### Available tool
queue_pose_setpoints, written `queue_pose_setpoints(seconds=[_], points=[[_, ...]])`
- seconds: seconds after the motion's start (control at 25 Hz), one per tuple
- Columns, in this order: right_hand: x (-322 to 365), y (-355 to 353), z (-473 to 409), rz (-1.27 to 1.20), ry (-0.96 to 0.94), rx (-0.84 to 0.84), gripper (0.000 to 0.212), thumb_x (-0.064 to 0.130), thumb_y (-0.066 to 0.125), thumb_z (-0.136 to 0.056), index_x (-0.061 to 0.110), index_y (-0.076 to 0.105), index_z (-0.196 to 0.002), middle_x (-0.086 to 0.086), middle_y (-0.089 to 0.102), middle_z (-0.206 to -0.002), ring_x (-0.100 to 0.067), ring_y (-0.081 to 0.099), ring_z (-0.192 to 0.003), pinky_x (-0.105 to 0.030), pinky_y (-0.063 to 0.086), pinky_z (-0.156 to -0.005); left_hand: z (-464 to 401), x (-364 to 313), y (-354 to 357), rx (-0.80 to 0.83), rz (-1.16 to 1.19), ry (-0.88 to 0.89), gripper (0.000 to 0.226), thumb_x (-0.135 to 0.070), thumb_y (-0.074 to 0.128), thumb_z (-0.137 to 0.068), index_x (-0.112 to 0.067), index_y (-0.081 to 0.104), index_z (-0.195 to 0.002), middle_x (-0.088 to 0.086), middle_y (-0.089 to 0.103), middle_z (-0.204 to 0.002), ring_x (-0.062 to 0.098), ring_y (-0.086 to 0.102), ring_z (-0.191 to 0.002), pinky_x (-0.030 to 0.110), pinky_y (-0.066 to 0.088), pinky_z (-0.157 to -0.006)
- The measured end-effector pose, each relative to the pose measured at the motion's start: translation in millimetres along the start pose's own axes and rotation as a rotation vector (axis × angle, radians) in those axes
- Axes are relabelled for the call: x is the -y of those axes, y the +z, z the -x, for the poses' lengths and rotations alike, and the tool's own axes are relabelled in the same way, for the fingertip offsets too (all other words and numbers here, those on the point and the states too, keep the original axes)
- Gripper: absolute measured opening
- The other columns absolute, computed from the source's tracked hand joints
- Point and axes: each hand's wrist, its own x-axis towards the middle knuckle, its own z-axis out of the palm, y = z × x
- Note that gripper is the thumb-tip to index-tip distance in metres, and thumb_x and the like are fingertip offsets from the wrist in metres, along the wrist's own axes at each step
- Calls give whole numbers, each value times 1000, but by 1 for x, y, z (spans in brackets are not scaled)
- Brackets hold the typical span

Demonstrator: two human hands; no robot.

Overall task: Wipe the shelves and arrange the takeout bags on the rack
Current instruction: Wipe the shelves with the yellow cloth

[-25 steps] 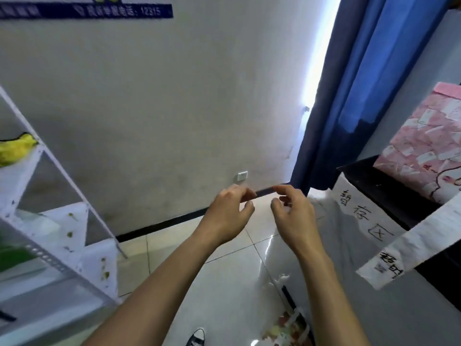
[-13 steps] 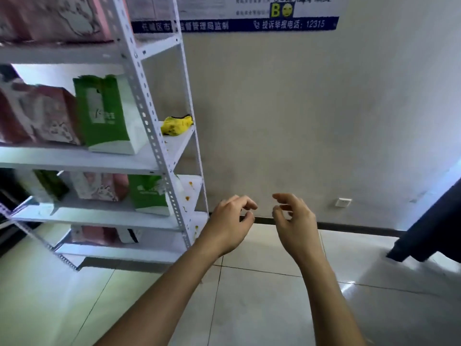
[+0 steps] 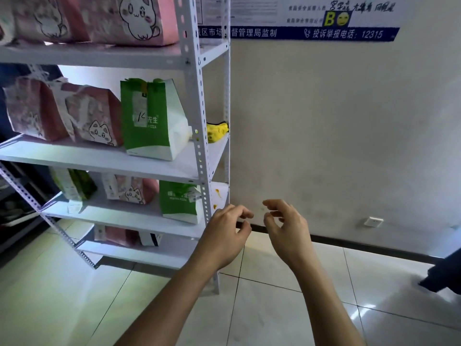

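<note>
Two empty hands point(image 3: 259, 228) — beside rack point(image 3: 199, 121)

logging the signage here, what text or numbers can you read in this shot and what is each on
"投诉举报电话: 12315": blue strip of the wall notice.
"督管理局监制": same strip, partly hidden behind the rack post.
"B" beside a smiley face: wall notice.
"先生" and "PIZZA": green takeout bag; its first character is covered by a white slip.
Small print on the notice, handwritten names, and the lower green bag: too blurred to read.

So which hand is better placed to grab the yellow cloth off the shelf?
Left, probably. The left hand hangs empty right by the rack's post, below the yellow cloth; the right hand is farther out.
</note>
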Motion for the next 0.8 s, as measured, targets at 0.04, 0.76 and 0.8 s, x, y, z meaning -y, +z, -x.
queue_pose_setpoints(seconds=[0.04,0.76,0.8], points=[[-3,2,-9,1,2,9,26,19,57,-97,28,66,-121,13,64,-115,-2,61,-104,-5,42,-76,-9,4,1,-4,0,-5,17,-29,51,-99,-32,62,-112,-14,60,-116,6,52,-110,21,45,-87],[-69,19,-315,-30,-297,382,28,18,57,-95,27,67,-120,9,68,-116,8,59,-93,-2,38,-72,-228,10,59,-290,-98,-334,22,-22,55,-98,-23,63,-118,-7,64,-120,11,55,-112,26,48,-92],[-67,29,-330,-32,-316,414,29,18,56,-95,26,67,-121,9,68,-117,4,60,-94,-1,37,-72,-237,16,59,-311,-104,-351,22,-21,56,-98,-21,64,-118,-5,65,-121,13,57,-112,30,50,-93]])
